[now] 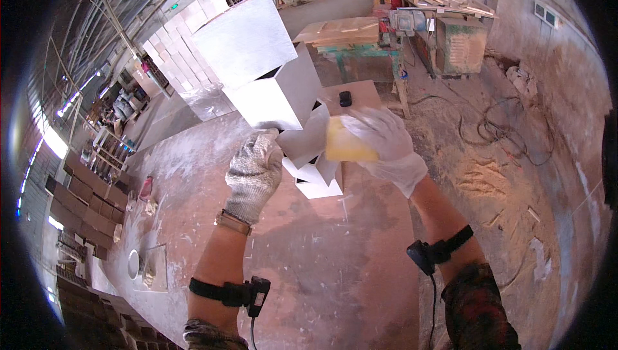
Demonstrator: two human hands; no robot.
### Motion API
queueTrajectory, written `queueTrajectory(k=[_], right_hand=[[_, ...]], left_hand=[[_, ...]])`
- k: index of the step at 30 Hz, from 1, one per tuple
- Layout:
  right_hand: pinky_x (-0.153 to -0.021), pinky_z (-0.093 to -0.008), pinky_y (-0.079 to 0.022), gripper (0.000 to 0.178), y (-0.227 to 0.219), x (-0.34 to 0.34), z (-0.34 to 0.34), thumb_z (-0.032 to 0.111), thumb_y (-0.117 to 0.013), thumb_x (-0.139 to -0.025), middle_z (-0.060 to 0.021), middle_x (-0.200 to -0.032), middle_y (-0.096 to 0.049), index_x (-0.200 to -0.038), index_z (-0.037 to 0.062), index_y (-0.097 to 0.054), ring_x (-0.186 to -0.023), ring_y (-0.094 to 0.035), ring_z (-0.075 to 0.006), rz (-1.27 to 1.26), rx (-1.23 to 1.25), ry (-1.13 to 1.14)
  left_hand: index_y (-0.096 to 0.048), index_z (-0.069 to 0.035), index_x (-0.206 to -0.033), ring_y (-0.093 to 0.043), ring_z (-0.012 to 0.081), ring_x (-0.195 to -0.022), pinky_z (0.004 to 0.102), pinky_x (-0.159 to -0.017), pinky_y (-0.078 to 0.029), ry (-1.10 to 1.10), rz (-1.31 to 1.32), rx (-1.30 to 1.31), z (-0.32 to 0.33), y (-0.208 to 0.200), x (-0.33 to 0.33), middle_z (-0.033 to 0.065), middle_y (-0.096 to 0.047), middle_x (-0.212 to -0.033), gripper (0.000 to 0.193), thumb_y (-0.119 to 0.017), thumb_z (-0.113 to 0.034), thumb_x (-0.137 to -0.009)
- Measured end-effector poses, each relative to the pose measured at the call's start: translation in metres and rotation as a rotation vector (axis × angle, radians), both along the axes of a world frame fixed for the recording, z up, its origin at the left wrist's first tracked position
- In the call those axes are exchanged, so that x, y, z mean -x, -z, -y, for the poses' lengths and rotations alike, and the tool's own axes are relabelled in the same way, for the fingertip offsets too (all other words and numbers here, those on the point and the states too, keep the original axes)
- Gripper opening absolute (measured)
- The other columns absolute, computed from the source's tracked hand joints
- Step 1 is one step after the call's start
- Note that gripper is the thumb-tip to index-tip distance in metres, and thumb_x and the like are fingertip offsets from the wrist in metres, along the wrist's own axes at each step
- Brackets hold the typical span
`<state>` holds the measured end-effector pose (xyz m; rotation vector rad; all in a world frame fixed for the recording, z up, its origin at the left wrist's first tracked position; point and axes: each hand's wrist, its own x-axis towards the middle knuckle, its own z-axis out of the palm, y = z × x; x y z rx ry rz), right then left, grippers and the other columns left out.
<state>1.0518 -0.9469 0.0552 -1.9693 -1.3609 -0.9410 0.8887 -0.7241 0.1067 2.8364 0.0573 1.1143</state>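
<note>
A leaning stack of white boxes stands in front of me, each turned differently. My left hand (pixel 253 170), in a grey knit glove, has its fingers curled at the edge of a white box (pixel 273 99) in the middle of the stack. In a thin whitish glove, my right hand (pixel 386 141) is closed on a yellow sponge (pixel 348 142), slightly blurred, beside the shaded face of a lower box (pixel 308 136). A large box (pixel 244 38) tops the stack. The lowest box (pixel 322 186) rests on the reddish board (pixel 309 273).
A small black object (pixel 346 98) lies on the board behind the stack. Farther back stand a green-legged workbench (pixel 360 47) and a dusty cabinet (pixel 461 47) bearing wood strips. Cables (pixel 502 134) and a sawdust heap (pixel 481 178) lie at right. Stacked panels (pixel 187 44) rise at left.
</note>
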Motion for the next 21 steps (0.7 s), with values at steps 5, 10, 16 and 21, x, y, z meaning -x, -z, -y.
queueTrajectory(k=[5,10,16,21], right_hand=[[-0.101,-0.0407,-0.034,0.048,-0.015,0.007,-0.037,0.026,-0.067,-0.066,0.0001,-0.125,-0.053,-0.112,0.0193,-0.059,-0.114,-0.048,-0.0205,0.262,-0.09,-0.012],[-0.102,-0.0431,-0.033,0.051,0.026,0.012,-0.038,0.024,-0.068,-0.067,-0.001,-0.121,-0.054,-0.116,0.0199,-0.057,-0.114,-0.048,-0.0221,0.173,-0.106,-0.047],[-0.099,-0.039,-0.037,0.058,0.061,0.001,0.002,0.021,-0.073,-0.062,-0.0026,-0.114,-0.056,-0.117,0.0169,-0.057,-0.11,-0.05,-0.0235,-0.042,0.355,-0.172],[-0.1,-0.0374,-0.036,0.061,0.001,0.018,0.017,0.02,-0.075,-0.064,-0.0049,-0.12,-0.055,-0.122,0.0133,-0.054,-0.114,-0.049,-0.0251,-0.623,0.309,-0.213]], left_hand=[[-0.054,-0.008,-0.112,-0.056,0.0332,-0.102,0.0389,-0.088,-0.045,-0.085,-0.042,-0.003,0.001,-0.002,0.004,0.0142,-0.058,-0.11,0.038,-0.065,-0.005,-0.076],[-0.054,-0.007,-0.112,-0.055,0.0326,-0.103,0.0392,-0.088,-0.045,-0.053,-0.035,-0.039,0.005,0.0,-0.002,0.0144,-0.058,-0.11,0.037,-0.064,-0.005,-0.077],[-0.052,-0.007,-0.113,-0.055,0.0332,-0.104,0.0395,-0.088,-0.045,-0.024,-0.002,-0.028,0.001,0.002,-0.001,0.0148,-0.058,-0.109,0.037,-0.063,-0.005,-0.078],[-0.053,-0.008,-0.113,-0.055,0.0339,-0.102,0.0399,-0.086,-0.046,-0.019,0.008,-0.044,0.002,-0.004,0.003,0.0149,-0.058,-0.108,0.034,-0.062,-0.009,-0.08]])
